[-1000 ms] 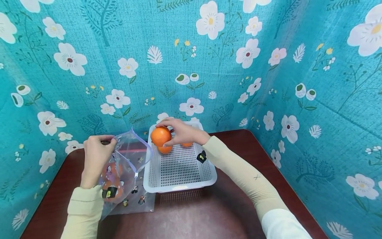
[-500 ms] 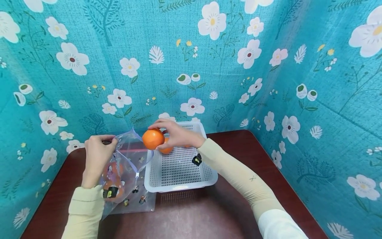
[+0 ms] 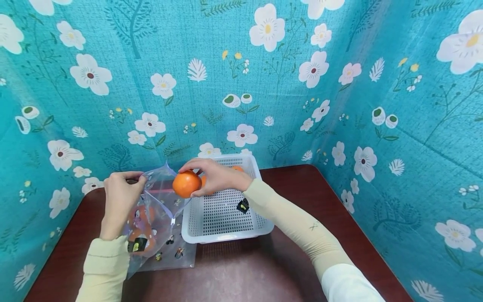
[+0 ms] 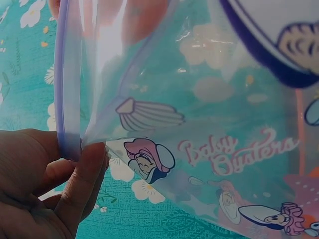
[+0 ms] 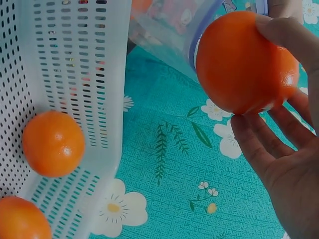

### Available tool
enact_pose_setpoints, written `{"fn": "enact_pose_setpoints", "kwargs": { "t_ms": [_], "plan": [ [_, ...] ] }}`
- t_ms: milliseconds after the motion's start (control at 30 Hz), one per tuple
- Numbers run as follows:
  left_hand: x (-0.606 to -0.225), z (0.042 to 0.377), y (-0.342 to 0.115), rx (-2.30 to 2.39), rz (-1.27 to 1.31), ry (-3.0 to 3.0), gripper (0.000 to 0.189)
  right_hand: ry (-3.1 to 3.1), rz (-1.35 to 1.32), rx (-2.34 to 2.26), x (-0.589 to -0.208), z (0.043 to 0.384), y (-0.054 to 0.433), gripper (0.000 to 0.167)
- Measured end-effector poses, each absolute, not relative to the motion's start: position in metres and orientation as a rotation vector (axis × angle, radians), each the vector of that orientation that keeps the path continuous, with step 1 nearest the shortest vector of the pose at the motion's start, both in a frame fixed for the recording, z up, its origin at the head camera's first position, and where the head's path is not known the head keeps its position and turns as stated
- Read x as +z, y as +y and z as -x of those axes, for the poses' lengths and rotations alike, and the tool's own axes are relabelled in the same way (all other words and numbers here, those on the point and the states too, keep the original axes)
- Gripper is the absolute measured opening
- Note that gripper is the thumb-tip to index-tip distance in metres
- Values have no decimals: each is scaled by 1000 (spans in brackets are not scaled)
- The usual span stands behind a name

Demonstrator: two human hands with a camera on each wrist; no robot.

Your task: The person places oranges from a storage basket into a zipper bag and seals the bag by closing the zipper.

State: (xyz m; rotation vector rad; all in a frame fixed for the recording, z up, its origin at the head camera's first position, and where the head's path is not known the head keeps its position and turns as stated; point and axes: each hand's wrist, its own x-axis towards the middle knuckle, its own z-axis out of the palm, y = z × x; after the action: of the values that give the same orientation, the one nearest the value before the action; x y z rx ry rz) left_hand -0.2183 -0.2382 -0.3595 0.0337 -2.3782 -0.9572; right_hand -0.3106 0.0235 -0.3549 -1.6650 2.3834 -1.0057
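Observation:
My left hand (image 3: pixel 122 195) pinches the top edge of a clear zip bag (image 3: pixel 166 207) with a purple zip rim and printed cartoon figures. The same bag (image 4: pixel 199 114) fills much of the left wrist view, its mouth spread apart. Orange fruits (image 3: pixel 141 228) show through its lower part. My right hand (image 3: pixel 216 176) grips a round, smooth orange (image 3: pixel 186 183) between thumb and fingers, right at the bag's mouth. In the right wrist view this orange (image 5: pixel 244 62) overlaps the purple rim. Two more oranges, one nearer the basket's middle (image 5: pixel 53 144) and one at its corner (image 5: pixel 22 219), lie in the white basket.
The white perforated basket (image 3: pixel 228 237) stands on the dark red-brown table (image 3: pixel 294 251), just right of the bag. A second printed clear bag (image 3: pixel 185 251) lies flat beneath. Teal flowered cloth (image 3: pixel 286 105) hangs behind and to the right.
My right hand has carried the orange leftward and slightly down, from over the basket to the bag's mouth. The left hand keeps its hold on the bag, nearly still.

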Motion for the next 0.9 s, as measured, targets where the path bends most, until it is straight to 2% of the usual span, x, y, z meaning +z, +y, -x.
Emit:
{"fn": "enact_pose_setpoints", "kwargs": {
  "t_ms": [600,900],
  "plan": [
    [-357,222,-236,-955,-24,-2360,17,2421,1737,-847,-357,307,9,66],
    [-358,221,-237,-967,-14,-2357,17,2434,1689,-767,-357,306,2,67]
  ]
}}
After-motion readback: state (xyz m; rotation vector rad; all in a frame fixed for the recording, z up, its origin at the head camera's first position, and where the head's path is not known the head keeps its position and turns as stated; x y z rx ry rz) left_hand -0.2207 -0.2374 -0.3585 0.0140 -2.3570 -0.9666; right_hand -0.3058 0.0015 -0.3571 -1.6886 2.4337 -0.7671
